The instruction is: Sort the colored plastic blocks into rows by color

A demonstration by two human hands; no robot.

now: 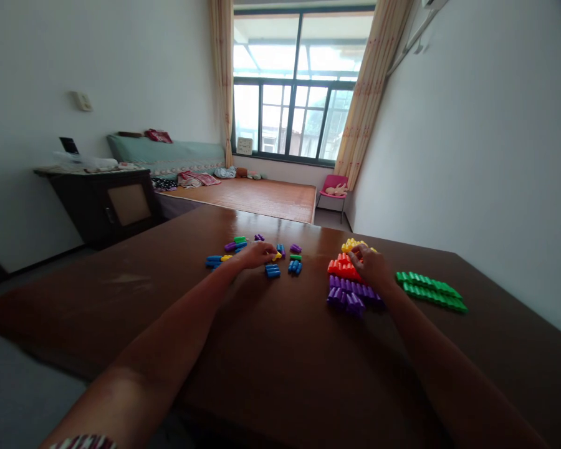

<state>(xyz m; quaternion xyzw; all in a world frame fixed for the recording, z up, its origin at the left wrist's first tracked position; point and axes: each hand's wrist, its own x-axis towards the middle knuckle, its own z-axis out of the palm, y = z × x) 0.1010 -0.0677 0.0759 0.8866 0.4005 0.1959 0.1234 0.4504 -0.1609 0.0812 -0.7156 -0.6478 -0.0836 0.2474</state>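
Note:
My left hand [260,254] pinches a small yellow plastic block [277,256] at its fingertips, over scattered pieces. Around it lie loose blue blocks [272,271], more blue blocks [295,267], a purple block [296,248] and a green block [240,239]. My right hand [368,263] is closed at the fingers between the yellow blocks [353,244] and the orange-red row [343,267]; what it grips, if anything, is hidden. Nearer me are rows of purple blocks [353,290], partly covered by the right wrist. Two green rows [430,290] lie right of that arm.
The brown table [280,355] has a glossy top. Beyond its far edge stands a bed [262,193] with cloths on it. A dark cabinet [121,196] is at the left, and a pink chair [333,187] near the right wall below the window.

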